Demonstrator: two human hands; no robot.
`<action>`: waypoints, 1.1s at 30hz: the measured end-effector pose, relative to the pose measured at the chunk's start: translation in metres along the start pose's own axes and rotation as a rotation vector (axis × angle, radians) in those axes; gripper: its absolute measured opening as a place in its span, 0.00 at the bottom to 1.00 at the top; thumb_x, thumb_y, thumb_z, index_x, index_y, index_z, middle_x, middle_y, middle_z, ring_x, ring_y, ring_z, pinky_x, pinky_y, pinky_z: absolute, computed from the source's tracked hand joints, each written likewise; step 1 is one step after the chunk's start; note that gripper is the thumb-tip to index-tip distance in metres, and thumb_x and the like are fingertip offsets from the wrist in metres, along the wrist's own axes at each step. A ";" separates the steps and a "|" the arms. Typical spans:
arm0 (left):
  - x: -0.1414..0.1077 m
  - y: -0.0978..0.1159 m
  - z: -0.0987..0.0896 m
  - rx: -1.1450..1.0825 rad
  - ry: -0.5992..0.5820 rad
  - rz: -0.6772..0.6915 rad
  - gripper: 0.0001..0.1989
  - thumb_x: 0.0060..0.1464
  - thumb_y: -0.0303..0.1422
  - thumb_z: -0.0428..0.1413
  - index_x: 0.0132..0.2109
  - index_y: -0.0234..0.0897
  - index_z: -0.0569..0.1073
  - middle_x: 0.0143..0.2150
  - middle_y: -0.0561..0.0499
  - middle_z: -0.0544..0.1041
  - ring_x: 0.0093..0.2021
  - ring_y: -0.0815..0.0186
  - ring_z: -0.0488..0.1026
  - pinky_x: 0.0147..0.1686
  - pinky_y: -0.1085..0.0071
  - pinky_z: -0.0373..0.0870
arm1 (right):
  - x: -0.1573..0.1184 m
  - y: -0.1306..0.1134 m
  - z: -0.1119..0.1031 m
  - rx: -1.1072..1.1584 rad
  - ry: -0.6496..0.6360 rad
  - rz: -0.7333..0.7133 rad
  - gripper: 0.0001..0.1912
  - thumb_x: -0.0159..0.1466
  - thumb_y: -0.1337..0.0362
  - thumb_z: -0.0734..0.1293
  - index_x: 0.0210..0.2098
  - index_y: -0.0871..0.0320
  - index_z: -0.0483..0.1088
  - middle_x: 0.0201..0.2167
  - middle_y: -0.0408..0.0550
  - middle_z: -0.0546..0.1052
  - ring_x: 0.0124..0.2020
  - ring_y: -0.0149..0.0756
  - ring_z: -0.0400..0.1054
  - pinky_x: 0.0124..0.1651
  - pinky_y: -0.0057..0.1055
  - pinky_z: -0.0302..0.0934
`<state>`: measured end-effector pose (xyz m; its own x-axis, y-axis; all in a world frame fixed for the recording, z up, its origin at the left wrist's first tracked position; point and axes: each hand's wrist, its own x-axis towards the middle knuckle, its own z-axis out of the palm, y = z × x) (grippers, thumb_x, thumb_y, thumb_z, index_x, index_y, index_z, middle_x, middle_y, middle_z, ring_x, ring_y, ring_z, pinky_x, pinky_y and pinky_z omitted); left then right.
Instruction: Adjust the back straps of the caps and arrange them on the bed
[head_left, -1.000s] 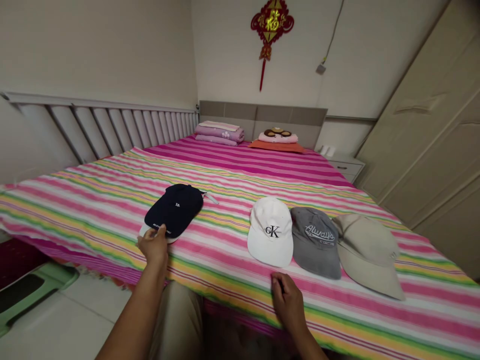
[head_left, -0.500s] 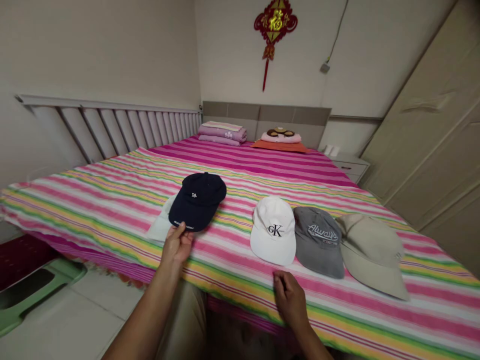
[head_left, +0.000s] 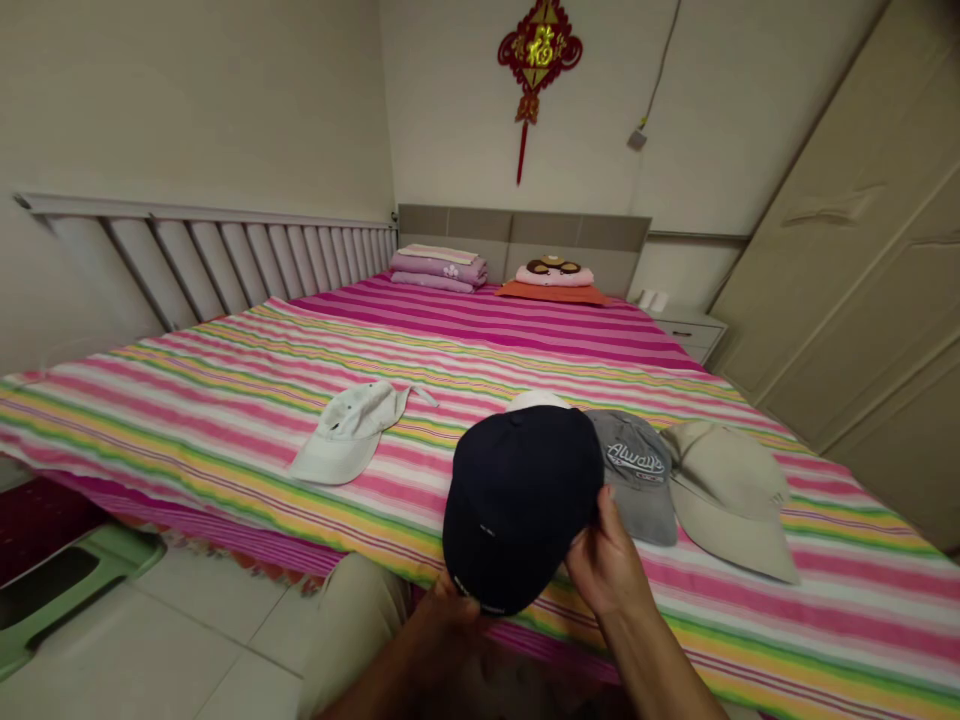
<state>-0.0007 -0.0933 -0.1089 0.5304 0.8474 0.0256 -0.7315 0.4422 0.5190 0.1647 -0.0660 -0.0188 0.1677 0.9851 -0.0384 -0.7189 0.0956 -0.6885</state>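
Observation:
A navy cap point(head_left: 521, 500) is raised over the near edge of the bed, its brim toward me. My left hand point(head_left: 442, 625) grips the brim at its lower left. At the cap's right side, my right hand point(head_left: 611, 560) pinches the edge. Behind the navy cap, only the top of a white cap point(head_left: 537, 400) shows. Right of it lie a grey cap point(head_left: 637, 475) with "Always" lettering and a beige cap point(head_left: 735, 490). A pale mint cap point(head_left: 349, 430) rests alone on the left, its strap stretched to the right.
The striped bedspread point(head_left: 225, 400) carries folded purple bedding point(head_left: 439, 270) and an orange and pink stack point(head_left: 553, 285) by the headboard point(head_left: 457, 228). A green stool point(head_left: 82, 590) stands on the floor at left. A nightstand point(head_left: 686, 330) is at the far right.
The navy cap has moved right and nearer to me, uncovering the mint cap and hiding most of the white one. My right hand has risen and taken hold of the navy cap's side.

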 end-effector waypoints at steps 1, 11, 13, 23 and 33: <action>-0.003 0.002 0.000 0.013 -0.026 -0.040 0.22 0.36 0.21 0.60 0.43 0.37 0.73 0.41 0.48 0.77 0.44 0.59 0.71 0.45 0.66 0.64 | -0.002 -0.003 0.000 0.022 0.045 -0.002 0.18 0.52 0.50 0.66 0.39 0.51 0.72 0.43 0.42 0.75 0.52 0.38 0.62 0.56 0.37 0.53; 0.008 0.059 0.014 -0.013 -0.201 -0.064 0.11 0.39 0.29 0.61 0.35 0.34 0.75 0.32 0.51 0.78 0.33 0.68 0.74 0.38 0.76 0.68 | -0.033 -0.003 -0.031 -0.151 -0.058 0.179 0.15 0.52 0.55 0.68 0.37 0.56 0.73 0.39 0.49 0.77 0.43 0.43 0.69 0.49 0.39 0.59; 0.014 0.062 0.019 -0.005 -0.161 -0.080 0.13 0.39 0.27 0.61 0.37 0.35 0.75 0.31 0.52 0.78 0.32 0.68 0.75 0.37 0.75 0.69 | -0.036 -0.002 -0.038 -0.133 -0.047 0.196 0.15 0.51 0.56 0.69 0.36 0.55 0.74 0.39 0.48 0.77 0.44 0.43 0.68 0.51 0.39 0.57; 0.020 0.057 0.035 0.034 -0.188 -0.124 0.12 0.39 0.27 0.62 0.35 0.33 0.75 0.29 0.50 0.78 0.32 0.64 0.75 0.40 0.69 0.69 | -0.046 -0.019 -0.065 0.107 -0.052 0.443 0.18 0.40 0.50 0.73 0.28 0.52 0.76 0.31 0.47 0.79 0.45 0.49 0.67 0.57 0.47 0.48; 0.026 0.059 0.039 0.002 -0.207 -0.086 0.09 0.43 0.31 0.59 0.35 0.34 0.75 0.28 0.51 0.77 0.34 0.64 0.75 0.42 0.70 0.67 | -0.049 -0.019 -0.077 0.001 -0.014 0.481 0.17 0.43 0.49 0.71 0.26 0.56 0.76 0.30 0.52 0.79 0.45 0.50 0.68 0.53 0.47 0.54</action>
<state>-0.0133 -0.0564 -0.0438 0.6674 0.7282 0.1560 -0.6792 0.5094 0.5284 0.2221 -0.1273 -0.0598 -0.1936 0.9194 -0.3423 -0.7135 -0.3714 -0.5941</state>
